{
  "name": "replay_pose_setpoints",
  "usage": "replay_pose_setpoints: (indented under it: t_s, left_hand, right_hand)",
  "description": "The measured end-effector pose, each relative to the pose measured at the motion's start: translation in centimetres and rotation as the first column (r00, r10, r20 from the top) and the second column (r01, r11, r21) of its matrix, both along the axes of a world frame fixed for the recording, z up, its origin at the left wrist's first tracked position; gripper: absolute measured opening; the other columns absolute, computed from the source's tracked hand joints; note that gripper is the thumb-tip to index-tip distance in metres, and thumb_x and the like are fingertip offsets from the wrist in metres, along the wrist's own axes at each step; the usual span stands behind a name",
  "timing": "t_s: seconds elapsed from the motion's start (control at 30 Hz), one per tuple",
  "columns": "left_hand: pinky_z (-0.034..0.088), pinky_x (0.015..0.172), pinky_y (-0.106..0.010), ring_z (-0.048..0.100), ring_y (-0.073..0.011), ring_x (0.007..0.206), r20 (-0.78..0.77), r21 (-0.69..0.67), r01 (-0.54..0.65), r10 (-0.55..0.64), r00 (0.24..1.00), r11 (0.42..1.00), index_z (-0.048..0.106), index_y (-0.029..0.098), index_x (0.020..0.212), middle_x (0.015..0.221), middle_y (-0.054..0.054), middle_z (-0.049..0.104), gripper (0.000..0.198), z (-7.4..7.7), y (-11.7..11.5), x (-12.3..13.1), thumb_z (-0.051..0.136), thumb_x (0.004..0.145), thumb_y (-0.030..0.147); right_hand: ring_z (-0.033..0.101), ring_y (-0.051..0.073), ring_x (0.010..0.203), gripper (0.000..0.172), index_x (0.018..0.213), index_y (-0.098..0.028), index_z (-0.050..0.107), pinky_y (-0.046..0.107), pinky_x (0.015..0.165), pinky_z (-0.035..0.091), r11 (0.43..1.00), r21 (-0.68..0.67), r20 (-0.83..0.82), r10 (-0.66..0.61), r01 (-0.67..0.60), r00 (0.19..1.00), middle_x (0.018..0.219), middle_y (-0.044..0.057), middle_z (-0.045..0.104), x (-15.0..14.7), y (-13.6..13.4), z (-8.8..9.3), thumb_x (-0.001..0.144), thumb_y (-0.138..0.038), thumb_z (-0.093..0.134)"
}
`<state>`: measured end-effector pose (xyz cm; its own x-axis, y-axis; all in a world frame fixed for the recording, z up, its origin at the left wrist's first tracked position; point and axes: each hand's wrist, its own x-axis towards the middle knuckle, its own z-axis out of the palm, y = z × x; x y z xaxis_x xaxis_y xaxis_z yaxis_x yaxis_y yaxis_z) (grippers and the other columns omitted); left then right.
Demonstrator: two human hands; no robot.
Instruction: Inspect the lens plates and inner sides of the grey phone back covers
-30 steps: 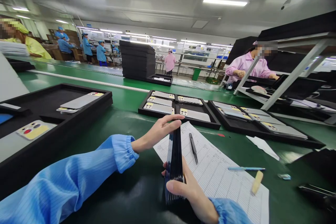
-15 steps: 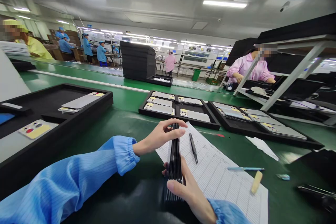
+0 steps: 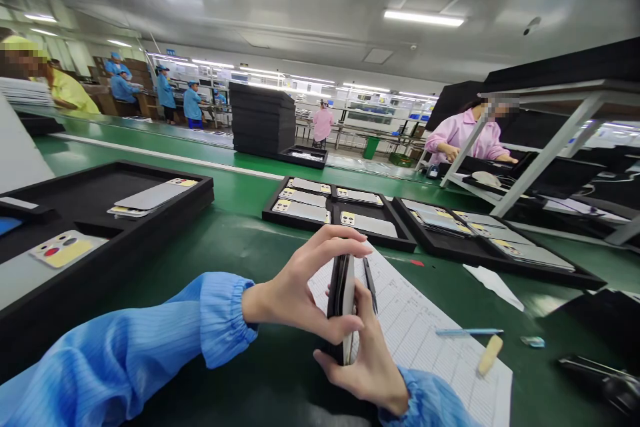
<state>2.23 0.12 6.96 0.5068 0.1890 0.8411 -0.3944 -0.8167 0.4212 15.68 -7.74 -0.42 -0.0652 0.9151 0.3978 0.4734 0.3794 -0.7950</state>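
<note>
A stack of thin black panels (image 3: 341, 293) stands on edge between both hands, low in the middle of the view. My left hand (image 3: 305, 287) reaches in from the left in a blue sleeve, fingers arched over the stack's top and thumb pressed on its side. My right hand (image 3: 365, 360) comes from below and clasps the near end. Both hands are closed on the stack. It rests over the left edge of a printed form sheet (image 3: 430, 340) on the green table. A black pen (image 3: 371, 285) lies on the sheet just right of the stack.
A black tray (image 3: 335, 210) with phone back covers lies ahead, a second tray (image 3: 490, 243) to its right, a larger tray (image 3: 105, 213) at the left. A blue pen (image 3: 467, 331) and a cream stick (image 3: 489, 354) rest on the sheet. Other workers stand beyond the green belts.
The stack has been squeezed together and turned more upright. My left hand slid from its far end onto its side, thumb now gripping. The view shifted slightly.
</note>
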Motion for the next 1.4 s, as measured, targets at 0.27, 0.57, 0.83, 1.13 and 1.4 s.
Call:
replay_pose_setpoints:
  t_s: [0.27,0.57,0.83,1.13,1.4]
  left_hand:
    - [0.046,0.085,-0.038,0.05,-0.0274,0.103,-0.027,-0.101,0.186,-0.19,0.981,0.977,0.029,0.022,0.124,0.114,-0.013,0.044,0.083,-1.5,0.3,0.5,0.072,0.054,0.028]
    - [0.044,0.086,-0.038,0.053,-0.0243,0.099,-0.185,-0.348,0.146,-0.22,0.958,0.926,0.017,0.022,0.129,0.106,-0.012,0.052,0.102,-2.1,0.9,0.5,0.078,0.048,0.03]
    - [0.047,0.082,-0.033,0.058,-0.0235,0.089,-0.14,-0.123,0.183,-0.2,0.97,0.975,0.037,0.018,0.123,0.103,-0.011,0.057,0.099,-1.3,-0.3,0.4,0.081,0.037,0.034]
    - [0.047,0.081,-0.034,0.056,-0.023,0.09,-0.176,-0.204,0.159,-0.196,0.965,0.966,0.04,0.016,0.117,0.102,-0.01,0.055,0.091,-1.8,0.7,0.6,0.081,0.037,0.035]
    - [0.046,0.08,-0.033,0.056,-0.0224,0.09,-0.18,-0.197,0.186,-0.222,0.958,0.963,0.04,0.018,0.115,0.102,-0.008,0.053,0.096,-2.0,0.7,0.5,0.082,0.032,0.04]
  right_hand:
    - [0.037,0.032,0.113,0.082,0.123,-0.024,0.02,0.044,0.093,0.036,0.999,0.039,0.02,0.017,-0.018,1.0,0.122,0.009,0.032,0.0,0.1,-0.5,0.056,-0.018,0.067]
    - [0.036,0.031,0.115,0.088,0.13,-0.024,0.013,0.045,0.093,0.037,0.999,-0.034,-0.027,-0.005,0.004,1.0,0.126,0.011,0.031,-0.5,0.0,-0.3,0.061,-0.017,0.067]
    - [0.04,0.039,0.11,0.087,0.123,-0.024,0.022,0.047,0.089,0.038,0.991,0.107,-0.008,-0.076,0.076,0.997,0.118,0.012,0.039,0.1,-0.1,-0.8,0.053,-0.029,0.072]
    - [0.024,0.037,0.123,0.095,0.129,-0.025,0.007,0.05,0.1,0.028,0.994,0.106,0.119,0.001,-0.014,0.993,0.129,0.013,0.025,0.5,0.6,-1.0,0.059,-0.028,0.07]
    - [0.037,0.034,0.116,0.09,0.127,-0.02,0.014,0.047,0.092,0.04,0.981,0.191,0.15,-0.045,0.016,0.988,0.124,0.014,0.03,0.3,1.0,-1.7,0.058,-0.03,0.071]
